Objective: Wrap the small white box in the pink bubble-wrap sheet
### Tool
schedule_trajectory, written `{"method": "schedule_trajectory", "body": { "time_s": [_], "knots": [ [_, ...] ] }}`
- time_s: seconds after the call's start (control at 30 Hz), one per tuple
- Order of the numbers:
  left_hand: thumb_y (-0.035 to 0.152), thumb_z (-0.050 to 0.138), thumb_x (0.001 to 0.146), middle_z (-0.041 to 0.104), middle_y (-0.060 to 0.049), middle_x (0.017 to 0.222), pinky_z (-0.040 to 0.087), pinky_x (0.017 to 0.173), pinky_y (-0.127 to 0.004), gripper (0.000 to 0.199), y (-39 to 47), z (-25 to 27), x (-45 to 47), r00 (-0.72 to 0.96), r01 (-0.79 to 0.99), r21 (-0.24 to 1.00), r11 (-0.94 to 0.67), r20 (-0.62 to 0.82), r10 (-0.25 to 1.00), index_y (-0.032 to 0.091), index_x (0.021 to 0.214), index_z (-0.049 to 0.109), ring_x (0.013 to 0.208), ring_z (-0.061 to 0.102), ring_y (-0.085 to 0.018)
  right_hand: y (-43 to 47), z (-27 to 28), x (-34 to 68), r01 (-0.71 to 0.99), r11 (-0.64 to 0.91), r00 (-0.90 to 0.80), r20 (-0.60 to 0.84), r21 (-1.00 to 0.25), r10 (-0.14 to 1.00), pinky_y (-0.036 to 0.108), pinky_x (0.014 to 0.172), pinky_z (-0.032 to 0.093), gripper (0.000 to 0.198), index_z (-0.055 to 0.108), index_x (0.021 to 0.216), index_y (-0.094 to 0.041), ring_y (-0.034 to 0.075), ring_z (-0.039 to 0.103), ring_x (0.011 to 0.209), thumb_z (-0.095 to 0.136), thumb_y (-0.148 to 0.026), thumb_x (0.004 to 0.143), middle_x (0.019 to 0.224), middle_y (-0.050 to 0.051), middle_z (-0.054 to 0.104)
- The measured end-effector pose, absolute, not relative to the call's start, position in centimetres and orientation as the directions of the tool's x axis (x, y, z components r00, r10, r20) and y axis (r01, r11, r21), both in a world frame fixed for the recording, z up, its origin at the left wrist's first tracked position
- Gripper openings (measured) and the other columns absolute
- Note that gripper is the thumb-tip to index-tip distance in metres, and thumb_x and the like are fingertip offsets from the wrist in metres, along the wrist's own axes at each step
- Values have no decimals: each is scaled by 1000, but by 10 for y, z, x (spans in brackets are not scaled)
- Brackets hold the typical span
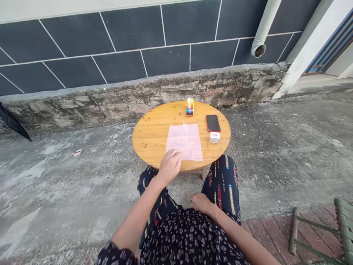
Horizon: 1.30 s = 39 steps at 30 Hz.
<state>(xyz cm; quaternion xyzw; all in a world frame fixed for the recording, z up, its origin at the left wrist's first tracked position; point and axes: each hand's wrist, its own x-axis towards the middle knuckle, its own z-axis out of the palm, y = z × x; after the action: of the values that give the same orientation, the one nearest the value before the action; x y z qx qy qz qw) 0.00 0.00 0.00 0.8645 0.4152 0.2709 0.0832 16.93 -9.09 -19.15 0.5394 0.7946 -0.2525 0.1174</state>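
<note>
A pink sheet of bubble wrap lies flat on the round wooden table. My left hand is over its near left corner, fingers loosely bent and lying against the sheet, not visibly gripping it. My right hand rests low in my lap by the inner right thigh; its fingers are partly hidden. Behind the sheet stands a yellow tape dispenser with a roll of clear tape. A dark-screened phone with a red edge lies to the right, and a small white box sits just in front of it.
A tiled wall with a rough stone base runs behind the table. A drainpipe comes down at the upper right. A green folding chair is at the lower right, and a dark umbrella at the left.
</note>
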Motion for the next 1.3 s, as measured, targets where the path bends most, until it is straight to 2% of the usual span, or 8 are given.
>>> {"method": "schedule_trajectory", "body": {
  "time_s": [0.1,0.37,0.57,0.73,0.83,1.0,1.13,1.3],
  "knots": [
    [20,43,92,52,-10,139,38,106,-41,35,59,-5,40,599,747,130,-652,292,745,20,124,57,128,46,-25,-91,-191,170,916,284,-388,-445,-284,807,31,89,49,29,73,101,-15,26,68,104,52,-18,82,109,14,72],
    [46,37,96,33,-13,156,22,112,-61,55,113,-50,62,530,830,84,-551,185,828,22,146,37,143,28,-35,-92,-190,181,904,247,-388,-426,-348,818,34,87,49,29,72,102,-12,29,68,104,51,-18,83,109,18,71],
    [47,43,94,36,-14,153,29,109,-59,53,103,-32,55,561,811,78,-580,182,808,22,141,44,137,37,-36,-93,-181,182,876,252,-420,-392,-412,818,36,86,49,27,72,99,-10,31,68,103,53,-16,82,107,20,72],
    [40,51,90,43,-14,148,32,111,-49,53,84,-31,21,542,802,120,-586,268,797,20,139,47,135,40,-31,-114,-131,204,753,317,-533,-250,-577,809,23,86,46,27,70,103,-23,16,68,98,45,-25,94,104,1,74],
    [40,54,89,43,-11,148,32,112,-47,54,76,-40,-2,524,798,161,-580,289,801,22,138,47,136,40,-30,-110,-75,221,514,377,-565,26,-770,824,22,78,47,30,69,100,-21,14,68,86,40,-27,98,95,1,74],
    [47,54,89,42,-15,148,33,112,-49,59,75,-52,-19,493,819,171,-548,277,825,19,140,46,137,39,-31,-39,-17,214,709,436,-274,353,-554,895,35,96,43,30,64,117,-20,21,61,109,46,-23,94,120,8,68],
    [53,50,90,43,-15,148,30,113,-53,58,78,-59,-22,493,821,165,-546,277,825,19,137,49,137,39,-33,13,-29,204,857,419,-313,344,-300,885,45,99,39,38,61,124,-17,29,52,122,55,-22,87,136,13,57],
    [54,50,89,43,-16,148,28,114,-56,58,78,-66,-24,487,809,187,-557,316,814,20,136,51,136,40,-34,21,-40,246,900,302,-153,420,-315,894,45,101,39,30,65,116,-18,27,54,121,50,-25,91,133,12,60]
  ]
}}
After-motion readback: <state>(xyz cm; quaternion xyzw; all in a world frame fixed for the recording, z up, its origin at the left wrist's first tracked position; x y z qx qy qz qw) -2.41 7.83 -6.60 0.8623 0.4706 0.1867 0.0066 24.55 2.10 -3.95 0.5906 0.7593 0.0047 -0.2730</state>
